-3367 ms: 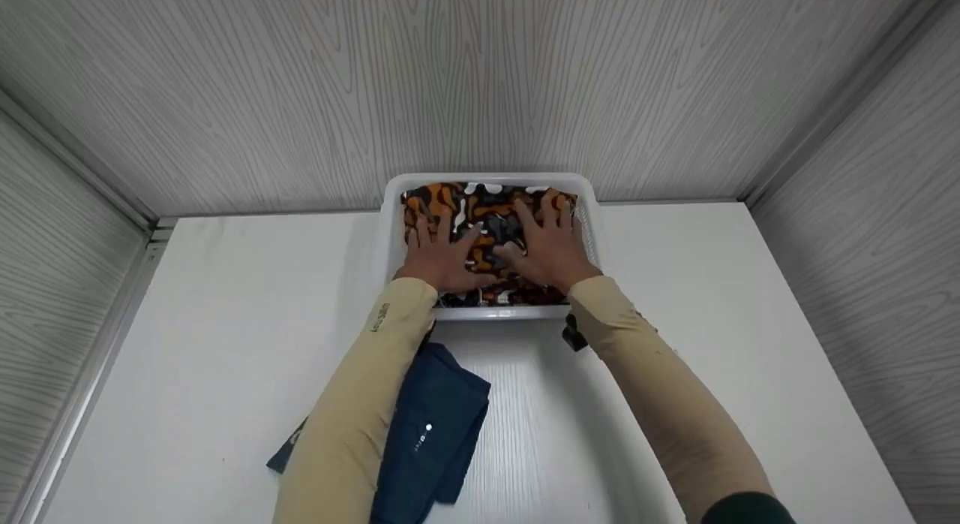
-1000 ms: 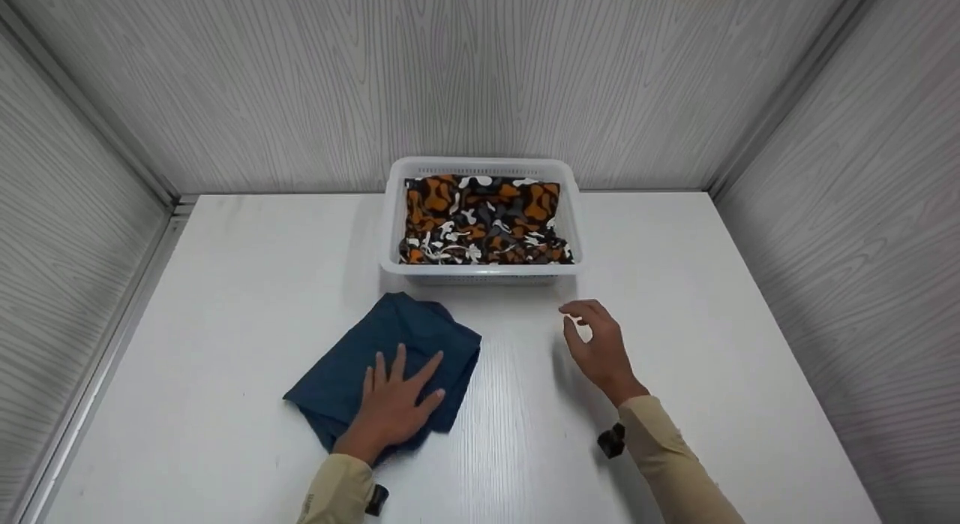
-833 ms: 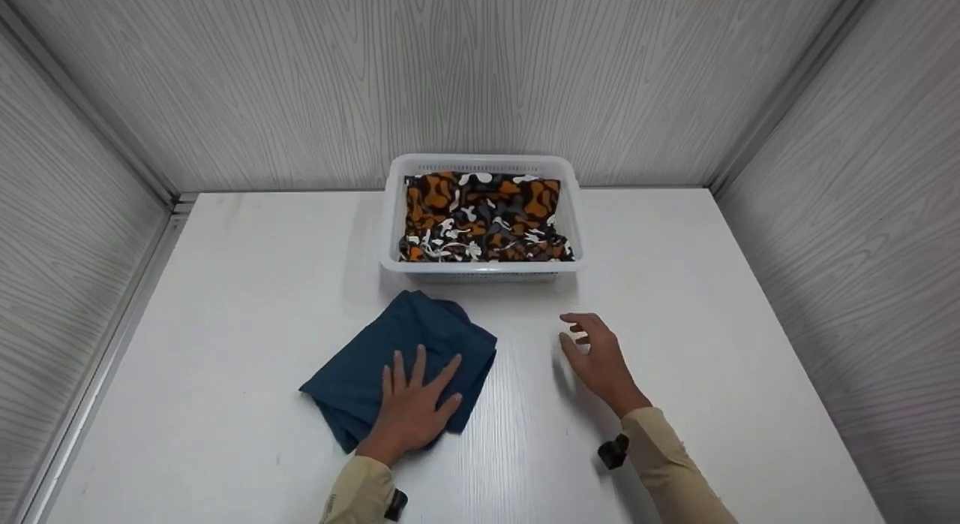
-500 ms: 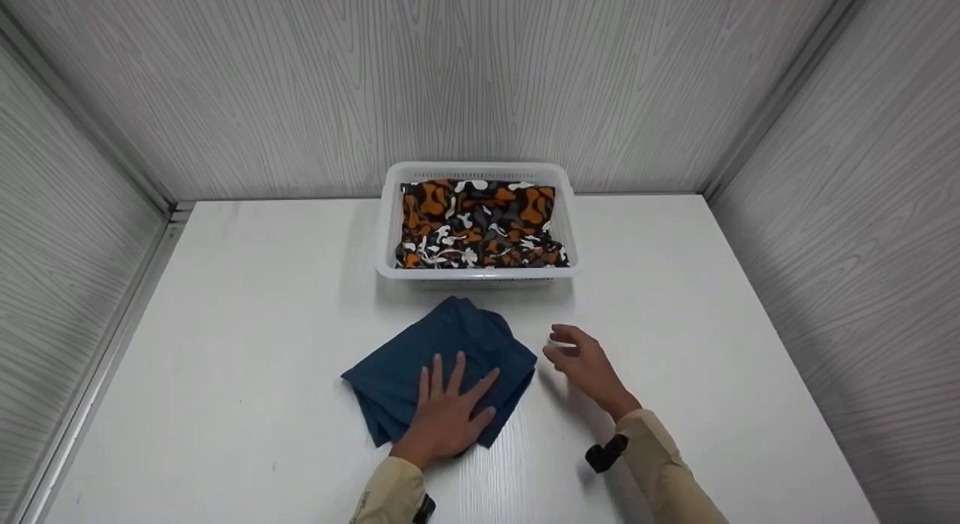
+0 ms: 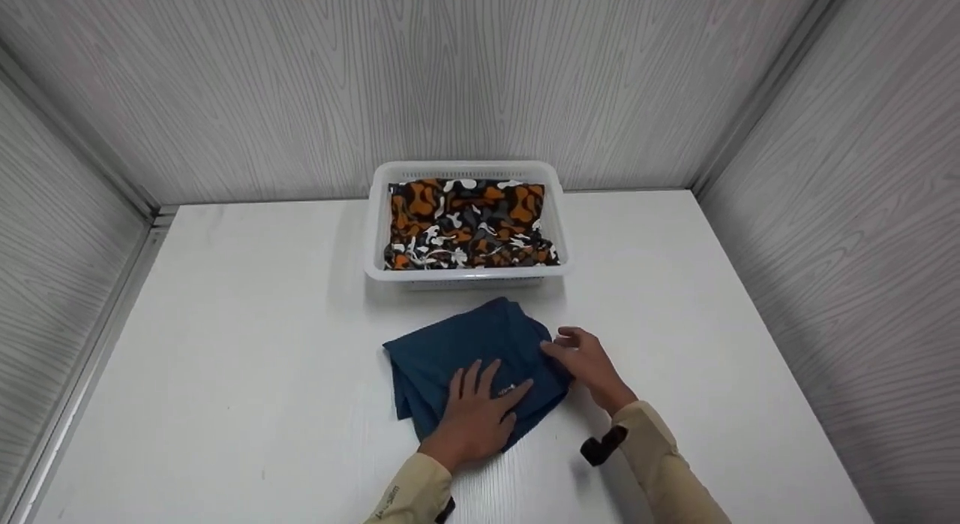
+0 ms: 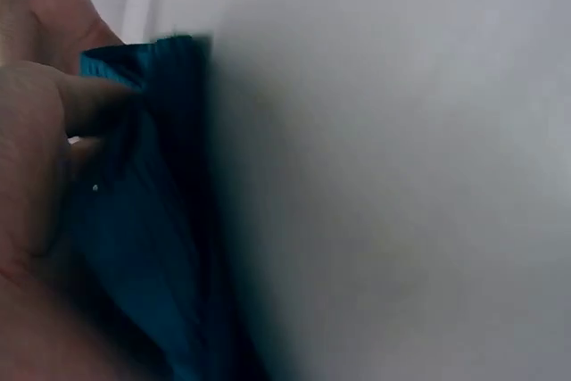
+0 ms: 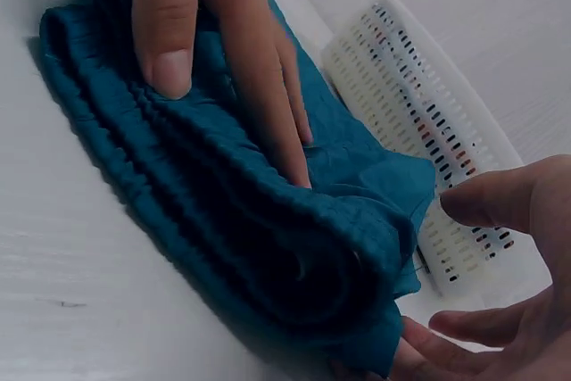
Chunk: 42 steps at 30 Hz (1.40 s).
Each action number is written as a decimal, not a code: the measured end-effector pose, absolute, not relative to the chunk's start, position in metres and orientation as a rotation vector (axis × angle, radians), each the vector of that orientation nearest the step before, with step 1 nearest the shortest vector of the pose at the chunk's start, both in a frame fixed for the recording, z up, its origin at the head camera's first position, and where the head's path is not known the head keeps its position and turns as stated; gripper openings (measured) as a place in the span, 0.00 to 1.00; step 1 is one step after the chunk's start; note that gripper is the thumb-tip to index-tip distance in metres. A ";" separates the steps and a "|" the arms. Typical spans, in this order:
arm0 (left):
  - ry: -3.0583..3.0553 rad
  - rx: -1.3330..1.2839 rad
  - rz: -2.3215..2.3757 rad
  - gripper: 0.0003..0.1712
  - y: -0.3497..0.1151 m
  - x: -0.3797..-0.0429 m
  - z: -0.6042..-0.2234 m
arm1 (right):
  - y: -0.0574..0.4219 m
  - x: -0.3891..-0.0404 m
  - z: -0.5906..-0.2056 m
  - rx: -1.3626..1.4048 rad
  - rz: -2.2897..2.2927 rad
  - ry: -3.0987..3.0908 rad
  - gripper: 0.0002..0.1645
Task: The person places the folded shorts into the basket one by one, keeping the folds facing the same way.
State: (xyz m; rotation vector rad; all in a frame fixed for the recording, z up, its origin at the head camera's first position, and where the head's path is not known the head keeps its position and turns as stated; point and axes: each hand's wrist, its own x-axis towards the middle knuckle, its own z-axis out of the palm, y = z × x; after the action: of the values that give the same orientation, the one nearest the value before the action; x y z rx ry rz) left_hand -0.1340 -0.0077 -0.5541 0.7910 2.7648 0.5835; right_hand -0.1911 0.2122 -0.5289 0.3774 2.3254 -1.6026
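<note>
A folded blue garment (image 5: 450,351) with a gathered elastic waistband (image 7: 214,176) lies on the white table, a small white print showing near its middle. My left hand (image 5: 476,415) rests on its lower part with fingers spread. At the right edge of the cloth is my right hand (image 5: 589,362), its thumb overlapping the fabric in the head view. In the right wrist view a gap shows between that thumb (image 7: 486,198) and the fingers, whose tips touch the garment's corner. Folded layers stand out along the waistband there.
Behind the garment a white plastic basket (image 5: 469,275) with slotted sides stands near the back wall. Patterned cloth (image 5: 469,224) in orange, black, grey and white lies inside it. Grey wood-grain panels (image 5: 450,73) rise at the back and both sides.
Both hands have left the patterned cloth in the basket. My left hand has slid the blue garment rightward and turned it, bringing its edge to my right hand.
</note>
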 end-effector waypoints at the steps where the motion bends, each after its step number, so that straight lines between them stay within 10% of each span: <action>1: 2.775 0.790 0.554 0.30 -0.006 -0.133 -0.552 | 0.213 -0.191 -0.529 0.387 -1.607 2.312 0.44; 9: 2.740 0.868 0.487 0.30 -0.004 -0.133 -0.544 | 0.221 -0.190 -0.526 0.427 -1.701 2.135 0.51; 16: 2.675 0.875 0.513 0.28 -0.002 -0.139 -0.544 | 0.219 -0.187 -0.531 0.417 -1.819 1.939 0.27; 28: 2.708 0.939 0.828 0.27 -0.015 -0.146 -0.539 | 0.215 -0.174 -0.540 0.177 -1.569 2.309 0.25; 42: 2.449 -0.302 1.744 0.41 -0.072 -0.162 -0.532 | 0.232 -0.171 -0.553 0.141 -1.813 2.065 0.32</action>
State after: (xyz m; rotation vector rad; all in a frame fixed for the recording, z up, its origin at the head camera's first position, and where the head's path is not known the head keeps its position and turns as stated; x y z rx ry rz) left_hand -0.1619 -0.0716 -0.5318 -0.3018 2.4492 1.7442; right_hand -0.1712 0.2316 -0.5526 0.1414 2.0645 -1.8131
